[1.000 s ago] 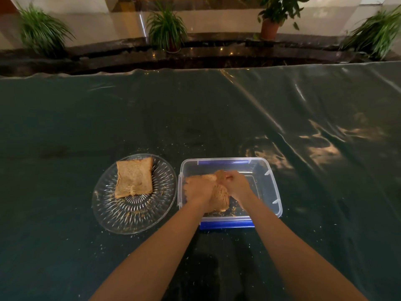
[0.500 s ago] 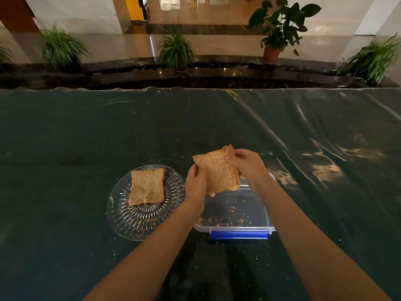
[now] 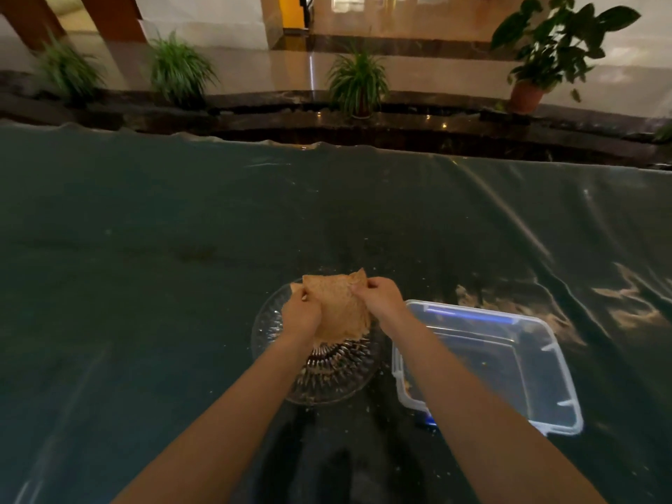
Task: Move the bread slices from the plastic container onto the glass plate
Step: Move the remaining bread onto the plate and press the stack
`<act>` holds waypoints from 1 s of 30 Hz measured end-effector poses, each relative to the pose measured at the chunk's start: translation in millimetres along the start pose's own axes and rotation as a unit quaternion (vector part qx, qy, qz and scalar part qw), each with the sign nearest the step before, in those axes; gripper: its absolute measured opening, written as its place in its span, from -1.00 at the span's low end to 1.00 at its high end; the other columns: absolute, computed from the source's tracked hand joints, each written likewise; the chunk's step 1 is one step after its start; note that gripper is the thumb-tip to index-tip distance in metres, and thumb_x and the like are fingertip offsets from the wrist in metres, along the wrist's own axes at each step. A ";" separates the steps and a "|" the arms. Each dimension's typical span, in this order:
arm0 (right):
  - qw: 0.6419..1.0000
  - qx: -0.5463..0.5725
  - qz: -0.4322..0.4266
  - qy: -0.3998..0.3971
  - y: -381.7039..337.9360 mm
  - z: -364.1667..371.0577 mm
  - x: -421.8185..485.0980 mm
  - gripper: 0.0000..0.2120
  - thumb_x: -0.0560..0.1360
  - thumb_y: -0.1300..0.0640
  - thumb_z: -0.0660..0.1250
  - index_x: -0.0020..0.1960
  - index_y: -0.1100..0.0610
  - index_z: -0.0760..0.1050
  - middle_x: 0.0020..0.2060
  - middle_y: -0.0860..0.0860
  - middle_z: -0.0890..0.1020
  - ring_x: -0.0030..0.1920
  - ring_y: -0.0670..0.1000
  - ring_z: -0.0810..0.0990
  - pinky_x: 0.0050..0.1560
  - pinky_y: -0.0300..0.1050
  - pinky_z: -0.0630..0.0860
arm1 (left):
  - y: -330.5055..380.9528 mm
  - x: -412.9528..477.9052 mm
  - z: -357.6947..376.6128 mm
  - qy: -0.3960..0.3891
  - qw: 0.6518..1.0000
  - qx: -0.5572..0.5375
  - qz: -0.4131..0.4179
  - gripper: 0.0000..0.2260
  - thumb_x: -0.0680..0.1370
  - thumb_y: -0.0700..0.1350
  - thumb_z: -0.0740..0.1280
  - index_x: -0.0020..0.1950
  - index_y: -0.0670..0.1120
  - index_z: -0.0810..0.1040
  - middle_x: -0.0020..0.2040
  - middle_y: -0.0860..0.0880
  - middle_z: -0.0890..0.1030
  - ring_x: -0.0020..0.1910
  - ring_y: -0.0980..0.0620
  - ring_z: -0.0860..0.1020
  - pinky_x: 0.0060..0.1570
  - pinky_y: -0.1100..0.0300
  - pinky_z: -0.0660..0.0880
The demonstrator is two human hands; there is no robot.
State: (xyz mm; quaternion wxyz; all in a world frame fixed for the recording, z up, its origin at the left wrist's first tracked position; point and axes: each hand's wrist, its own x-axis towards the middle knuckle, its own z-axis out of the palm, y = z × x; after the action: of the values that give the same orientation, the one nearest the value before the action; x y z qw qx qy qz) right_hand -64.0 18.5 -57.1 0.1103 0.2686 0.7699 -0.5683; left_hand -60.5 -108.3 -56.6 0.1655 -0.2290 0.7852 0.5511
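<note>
A brown bread slice (image 3: 340,311) hangs tilted over the round glass plate (image 3: 327,380), pinched at its upper corners. My left hand (image 3: 300,314) holds its left corner and my right hand (image 3: 380,298) holds its right corner. A sliver of another slice (image 3: 295,286) peeks out behind my left hand; the rest of it is hidden. To the right of the plate stands the clear plastic container (image 3: 545,412) with a blue lid under it; only crumbs show inside it.
Everything rests on a wide table under a dark green shiny sheet (image 3: 145,249) sprinkled with crumbs. Beyond the table's far edge runs a dark stone ledge with several potted plants (image 3: 358,81).
Both hands lifted the slice out of the container, then carried it left and lowered it over the plate. The view has shifted left and up.
</note>
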 end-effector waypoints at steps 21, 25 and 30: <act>0.993 -0.105 0.009 0.051 29.5 51.8 29.9 -0.44 0.48 0.01 0.25 0.42 0.10 0.17 0.38 0.15 0.31 0.35 0.18 0.32 0.35 0.16 0.34 | -26.4 55.4 -25.0 -0.007 0.991 0.131 0.033 -0.57 0.52 -0.12 0.18 0.40 -0.02 0.34 0.41 -0.16 0.33 0.39 -0.21 0.29 0.38 -0.10 0.29; 0.992 -0.121 0.013 0.039 36.8 48.2 27.4 -0.36 0.43 -0.04 0.29 0.43 0.08 0.15 0.38 0.13 0.31 0.36 0.17 0.32 0.34 0.20 0.35 | -30.9 57.7 -35.2 -0.034 0.992 0.108 0.057 -0.63 0.53 -0.04 0.21 0.33 -0.06 0.42 0.30 -0.11 0.50 0.32 -0.17 0.43 0.32 -0.16 0.37; 0.991 -0.135 0.010 0.014 38.4 53.7 28.6 -0.49 0.44 -0.02 0.28 0.33 0.14 0.30 0.27 0.12 0.47 0.23 0.10 0.46 0.18 -0.07 0.42 | -34.6 60.7 -35.2 -0.057 0.990 0.129 0.030 -0.65 0.55 -0.04 0.17 0.30 -0.10 0.48 0.25 -0.11 0.55 0.29 -0.15 0.46 0.30 -0.14 0.40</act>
State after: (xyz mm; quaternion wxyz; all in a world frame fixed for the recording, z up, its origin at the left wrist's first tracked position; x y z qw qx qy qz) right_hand -74.4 -15.3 -119.6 0.1404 0.2674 0.8382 -0.4542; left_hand -93.1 -162.2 -103.1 0.2216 -0.1500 0.8456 0.4619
